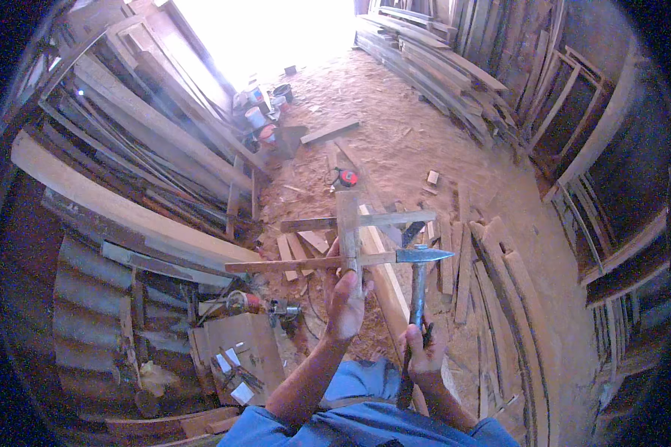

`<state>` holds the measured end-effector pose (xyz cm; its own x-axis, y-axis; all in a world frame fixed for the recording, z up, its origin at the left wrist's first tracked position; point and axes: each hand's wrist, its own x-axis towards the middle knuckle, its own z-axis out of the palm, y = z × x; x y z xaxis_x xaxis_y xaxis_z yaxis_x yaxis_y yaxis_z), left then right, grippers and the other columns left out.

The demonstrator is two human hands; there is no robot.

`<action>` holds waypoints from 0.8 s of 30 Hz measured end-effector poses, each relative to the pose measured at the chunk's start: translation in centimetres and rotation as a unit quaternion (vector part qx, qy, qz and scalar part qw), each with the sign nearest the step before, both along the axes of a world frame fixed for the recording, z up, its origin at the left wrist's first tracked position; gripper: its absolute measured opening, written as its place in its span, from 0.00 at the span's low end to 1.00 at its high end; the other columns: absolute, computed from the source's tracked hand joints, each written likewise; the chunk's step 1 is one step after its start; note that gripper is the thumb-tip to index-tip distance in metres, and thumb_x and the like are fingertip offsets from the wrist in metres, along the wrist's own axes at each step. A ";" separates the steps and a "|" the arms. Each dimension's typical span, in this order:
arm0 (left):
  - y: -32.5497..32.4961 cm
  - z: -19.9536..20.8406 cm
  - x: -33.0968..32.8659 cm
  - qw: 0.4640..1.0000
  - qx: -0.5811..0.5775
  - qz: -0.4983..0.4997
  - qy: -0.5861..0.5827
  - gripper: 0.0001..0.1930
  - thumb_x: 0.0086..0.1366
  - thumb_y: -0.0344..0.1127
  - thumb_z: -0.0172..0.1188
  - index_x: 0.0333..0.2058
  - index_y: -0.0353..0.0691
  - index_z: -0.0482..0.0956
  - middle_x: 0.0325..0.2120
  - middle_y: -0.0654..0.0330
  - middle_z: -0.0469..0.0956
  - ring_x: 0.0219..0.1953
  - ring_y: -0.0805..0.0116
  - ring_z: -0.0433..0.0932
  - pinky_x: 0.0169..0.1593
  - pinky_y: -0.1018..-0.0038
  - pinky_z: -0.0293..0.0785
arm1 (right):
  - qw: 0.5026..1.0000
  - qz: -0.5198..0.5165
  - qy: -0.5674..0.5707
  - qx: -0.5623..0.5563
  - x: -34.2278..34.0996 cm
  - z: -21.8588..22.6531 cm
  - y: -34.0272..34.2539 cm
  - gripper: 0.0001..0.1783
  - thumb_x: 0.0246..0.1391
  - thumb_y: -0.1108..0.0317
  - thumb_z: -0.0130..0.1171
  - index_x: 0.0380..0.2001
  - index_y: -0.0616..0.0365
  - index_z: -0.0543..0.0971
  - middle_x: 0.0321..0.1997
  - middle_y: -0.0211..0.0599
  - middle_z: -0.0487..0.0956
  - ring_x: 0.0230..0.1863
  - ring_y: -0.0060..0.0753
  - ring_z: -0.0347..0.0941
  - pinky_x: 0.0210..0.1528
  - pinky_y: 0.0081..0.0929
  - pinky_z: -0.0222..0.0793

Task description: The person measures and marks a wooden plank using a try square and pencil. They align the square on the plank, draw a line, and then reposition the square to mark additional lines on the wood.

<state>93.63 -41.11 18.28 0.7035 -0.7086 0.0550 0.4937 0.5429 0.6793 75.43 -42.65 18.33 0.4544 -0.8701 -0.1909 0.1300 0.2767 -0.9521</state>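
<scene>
My left hand (345, 307) is closed round the lower part of a short upright wooden piece (348, 212). A thin wooden slat (287, 264) crosses this piece, running out to its left and right. Another slat (406, 218) lies across it higher up; from here I cannot tell whether it is joined on. In my right hand (423, 350) is a hammer (418, 287), gripped by its handle with the head up. The hammer's pointed metal head lies at the lower slat's right end, and whether they touch is unclear.
A long pale plank (386, 279) slants up in front of me. Offcuts (455, 257) lie about the sawdust-covered floor, with a red-and-black tool (345, 177) beyond. Left stands a cardboard box (257, 339) near a power tool (283, 307). Stacked timber (432, 63) lines both sides.
</scene>
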 end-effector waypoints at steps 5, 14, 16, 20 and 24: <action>0.3 -0.3 0.0 0.999 -0.032 0.010 0.006 0.14 0.70 0.47 0.60 0.46 0.46 0.79 0.49 0.65 0.81 0.56 0.65 0.76 0.65 0.56 0.68 | 0.999 0.029 -0.015 -0.031 0.1 -0.3 -0.2 0.23 0.68 0.63 0.57 0.61 0.64 0.71 0.28 0.24 0.75 0.27 0.17 0.69 0.28 0.18 0.68; 0.5 -0.7 0.7 0.999 -0.016 0.025 0.022 0.13 0.68 0.41 0.63 0.46 0.40 0.79 0.46 0.60 0.82 0.50 0.65 0.80 0.64 0.61 0.72 | 0.994 0.071 0.010 -0.088 0.5 -0.5 -0.2 0.22 0.70 0.64 0.54 0.60 0.65 0.69 0.28 0.26 0.74 0.26 0.16 0.69 0.29 0.17 0.66; 0.6 -0.9 0.9 0.999 -0.039 0.025 0.026 0.13 0.69 0.40 0.63 0.46 0.38 0.79 0.45 0.59 0.82 0.50 0.64 0.80 0.64 0.62 0.72 | 0.991 0.080 0.012 -0.104 0.7 -0.8 -0.3 0.21 0.70 0.64 0.54 0.60 0.65 0.69 0.28 0.26 0.74 0.26 0.16 0.69 0.29 0.17 0.66; 0.6 -1.2 0.9 0.998 -0.053 0.025 0.021 0.14 0.70 0.38 0.61 0.48 0.36 0.78 0.46 0.58 0.82 0.50 0.64 0.80 0.64 0.62 0.73 | 0.988 0.080 0.017 -0.131 0.9 -1.0 -0.4 0.20 0.70 0.64 0.54 0.59 0.64 0.70 0.28 0.26 0.74 0.25 0.16 0.69 0.28 0.18 0.65; 0.5 -0.9 0.7 0.998 -0.055 0.018 0.023 0.15 0.70 0.38 0.60 0.50 0.35 0.78 0.47 0.57 0.82 0.50 0.63 0.80 0.64 0.62 0.72 | 0.987 0.096 0.017 -0.127 0.6 -0.9 -0.4 0.19 0.70 0.64 0.54 0.58 0.64 0.71 0.27 0.27 0.74 0.25 0.16 0.69 0.27 0.18 0.65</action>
